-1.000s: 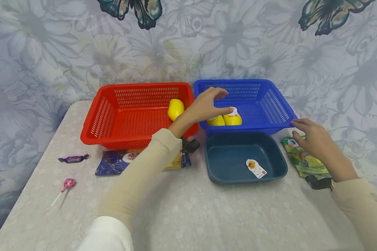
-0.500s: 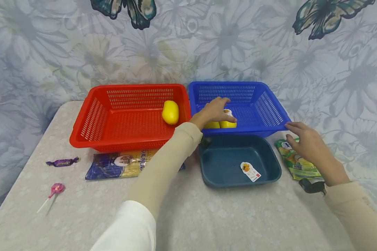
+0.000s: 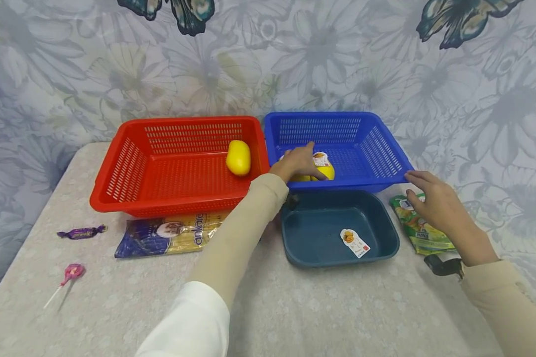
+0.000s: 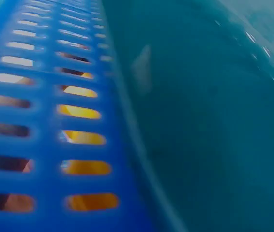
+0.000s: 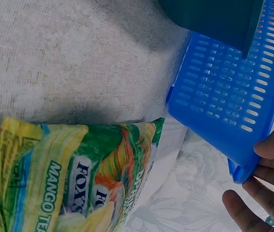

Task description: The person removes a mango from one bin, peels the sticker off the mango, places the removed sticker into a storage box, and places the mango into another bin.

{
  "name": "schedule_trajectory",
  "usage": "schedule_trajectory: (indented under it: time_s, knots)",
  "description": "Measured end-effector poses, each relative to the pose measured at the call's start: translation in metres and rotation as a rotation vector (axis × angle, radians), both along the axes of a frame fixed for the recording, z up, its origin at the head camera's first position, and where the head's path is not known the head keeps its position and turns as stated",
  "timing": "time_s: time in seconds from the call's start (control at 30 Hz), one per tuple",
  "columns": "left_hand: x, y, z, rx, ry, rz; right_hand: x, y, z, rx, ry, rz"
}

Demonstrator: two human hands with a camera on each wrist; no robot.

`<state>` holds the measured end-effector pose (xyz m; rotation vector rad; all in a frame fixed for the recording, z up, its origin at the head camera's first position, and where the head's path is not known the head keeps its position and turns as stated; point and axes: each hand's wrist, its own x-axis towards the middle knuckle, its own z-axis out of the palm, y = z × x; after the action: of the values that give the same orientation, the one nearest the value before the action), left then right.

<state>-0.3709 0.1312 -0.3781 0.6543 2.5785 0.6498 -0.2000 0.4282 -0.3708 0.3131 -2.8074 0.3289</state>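
Note:
My left hand [image 3: 299, 162] reaches into the blue basket [image 3: 384, 153] and curls over two yellow fruits [image 3: 323, 171], one with a white label. Most of the fruit is hidden under the hand. In the left wrist view the blue basket's slotted wall [image 4: 40, 125] fills the left, with yellow showing through the slots. My right hand [image 3: 433, 198] rests by the basket's near right corner. Its straight fingers [image 5: 272, 164] touch the blue basket's rim [image 5: 224, 106] and hold nothing.
A red basket [image 3: 116, 198] holds one yellow fruit [image 3: 239, 157]. A dark teal tray [image 3: 321, 233] with a label card [image 3: 354, 243] sits before the blue basket. A green mango tea packet [image 3: 421, 230], pasta packet [image 3: 165, 235], purple candy [image 3: 81, 231] and lollipop [image 3: 72, 272] lie on the table.
My left hand has come down from above the blue basket onto the yellow fruit and curled over it. My right hand has stayed at the basket's corner.

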Motion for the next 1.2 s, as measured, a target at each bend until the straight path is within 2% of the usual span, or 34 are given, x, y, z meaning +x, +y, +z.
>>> schedule_trajectory:
  time_s: [0.1,0.2,0.33,0.5,0.63,0.9,1.2]
  knots:
    - [0.000,0.002,-0.001,-0.016,0.004,-0.028,-0.001,0.000,0.000,-0.001,-0.001,-0.009]
    - [0.000,0.005,-0.003,-0.031,0.050,-0.061,-0.001,-0.001,-0.001,-0.008,-0.003,-0.018]
    - [0.000,0.008,-0.003,-0.055,0.111,-0.063,0.000,-0.001,-0.002,-0.017,0.016,-0.017]
    - [0.000,0.009,-0.002,0.001,0.204,-0.047,0.000,-0.002,-0.002,-0.022,0.028,-0.023]
    - [0.001,0.007,0.001,0.061,0.241,-0.021,0.000,-0.002,-0.004,-0.023,0.045,-0.020]
    - [0.009,-0.003,0.017,0.122,0.244,0.012,0.001,-0.005,-0.008,-0.026,0.104,-0.004]
    - [0.026,-0.023,0.038,0.205,0.261,-0.025,0.006,-0.010,-0.007,0.016,0.133,0.023]
